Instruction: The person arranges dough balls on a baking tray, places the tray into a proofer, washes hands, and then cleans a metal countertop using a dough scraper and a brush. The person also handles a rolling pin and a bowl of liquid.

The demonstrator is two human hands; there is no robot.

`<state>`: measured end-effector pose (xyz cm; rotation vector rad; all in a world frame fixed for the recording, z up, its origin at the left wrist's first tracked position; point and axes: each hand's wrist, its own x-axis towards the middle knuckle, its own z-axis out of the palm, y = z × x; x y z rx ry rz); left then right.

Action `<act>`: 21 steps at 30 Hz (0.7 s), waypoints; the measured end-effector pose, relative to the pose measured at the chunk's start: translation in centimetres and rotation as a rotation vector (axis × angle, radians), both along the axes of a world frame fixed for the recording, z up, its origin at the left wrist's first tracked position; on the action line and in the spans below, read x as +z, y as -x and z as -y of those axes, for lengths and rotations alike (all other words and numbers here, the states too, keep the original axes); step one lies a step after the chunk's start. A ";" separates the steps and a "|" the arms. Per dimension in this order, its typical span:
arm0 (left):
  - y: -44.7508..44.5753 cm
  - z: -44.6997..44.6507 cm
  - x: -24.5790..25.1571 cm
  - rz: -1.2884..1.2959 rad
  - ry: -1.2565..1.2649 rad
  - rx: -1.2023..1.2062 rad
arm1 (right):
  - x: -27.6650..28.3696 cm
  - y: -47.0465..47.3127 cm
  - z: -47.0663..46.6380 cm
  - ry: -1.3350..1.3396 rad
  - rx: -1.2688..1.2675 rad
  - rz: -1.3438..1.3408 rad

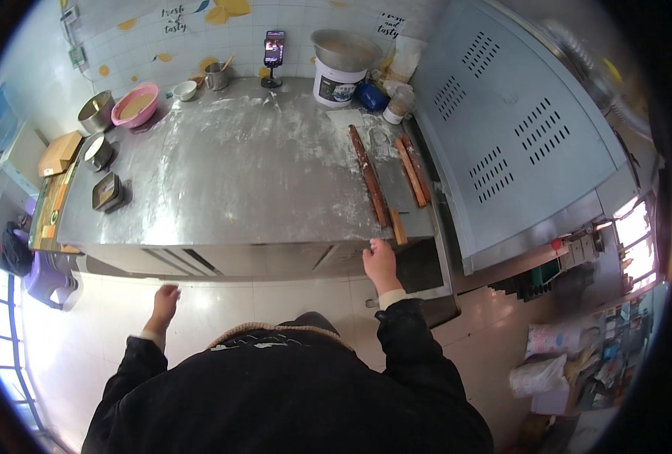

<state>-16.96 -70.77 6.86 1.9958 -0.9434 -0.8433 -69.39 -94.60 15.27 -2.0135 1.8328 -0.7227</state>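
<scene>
My left hand (pixel 165 306) hangs in the air above the floor, short of the steel worktable (pixel 245 187); its fingers are partly turned from view. At the table's front edge, to the right, my right hand (pixel 380 265) has its fingers curled in, with nothing visible in it. Just beyond it lies a long dark wooden rolling pin (pixel 369 176), dusted with flour. A short piece of light wood (pixel 397 227) rests against its near end. Further right are a lighter wooden stick (pixel 411 173) and a reddish one (pixel 416 164), side by side. White flour streaks the tabletop.
Along the left edge stand a pink basin (pixel 135 106), a steel pot (pixel 96 112), a metal cup (pixel 97 153) and a square tin (pixel 107 192). A phone on a stand (pixel 274 54) and a white bucket (pixel 336 85) are at the back. A grey metal cabinet (pixel 509 127) borders the right.
</scene>
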 end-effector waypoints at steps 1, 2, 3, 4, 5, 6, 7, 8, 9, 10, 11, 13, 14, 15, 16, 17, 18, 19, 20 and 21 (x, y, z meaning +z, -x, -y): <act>0.8 4.4 2.1 -0.072 0.077 -0.036 | 0.2 0.0 2.0 -0.008 -0.047 -0.048; 2.1 8.5 4.1 -0.097 0.063 -0.060 | 0.3 0.0 4.1 0.011 -0.084 -0.089; 3.4 12.3 5.9 -0.148 0.075 -0.082 | 0.2 -0.1 6.2 0.026 -0.120 -0.130; 4.7 15.7 7.4 -0.197 0.097 -0.118 | 0.1 0.2 8.1 0.009 -0.102 -0.233; 6.4 18.1 8.6 -0.266 0.149 -0.156 | -0.2 0.4 9.6 -0.102 -0.113 -0.241; 8.3 19.8 9.7 -0.330 0.113 -0.166 | -0.6 0.5 11.3 -0.135 -0.113 -0.251; 9.6 22.2 10.8 -0.392 0.122 -0.195 | -0.9 0.7 12.9 -0.120 -0.125 -0.254; 11.1 23.6 11.8 -0.402 0.078 -0.228 | -1.1 1.0 13.9 -0.122 -0.106 -0.219; 12.3 24.9 12.7 -0.440 0.050 -0.250 | -1.3 1.1 15.0 -0.170 -0.094 -0.221; 13.4 26.1 13.6 -0.494 -0.018 -0.264 | -1.4 1.2 15.5 -0.209 -0.075 -0.212; 14.4 27.2 14.2 -0.538 -0.103 -0.261 | -1.3 1.1 16.1 -0.251 -0.067 -0.221; 16.1 29.6 14.9 -0.471 -0.215 -0.358 | -1.2 0.4 16.3 -0.282 -0.063 -0.014; 17.0 31.0 15.1 -0.490 -0.236 -0.410 | -0.9 -0.4 16.3 -0.303 -0.062 0.128; 17.9 32.5 15.1 -0.495 -0.265 -0.469 | -0.6 -1.3 16.1 -0.335 -0.055 0.261; 19.1 33.9 15.0 -0.546 -0.276 -0.500 | -0.2 -2.5 16.0 -0.357 -0.054 0.363; 20.6 35.3 14.8 -0.587 -0.283 -0.526 | 0.2 -3.7 15.8 -0.429 -0.075 0.500; 22.1 36.6 14.6 -0.652 -0.313 -0.546 | 0.7 -5.0 15.7 -0.506 -0.078 0.611; 23.3 37.9 14.6 -0.705 -0.314 -0.570 | 1.2 -6.2 15.6 -0.578 -0.077 0.722; 24.6 39.0 14.6 -0.742 -0.283 -0.576 | 1.9 -7.3 15.5 -0.582 -0.042 0.793; 25.6 40.2 14.6 -0.766 -0.254 -0.581 | 2.5 -8.3 15.4 -0.639 -0.003 0.837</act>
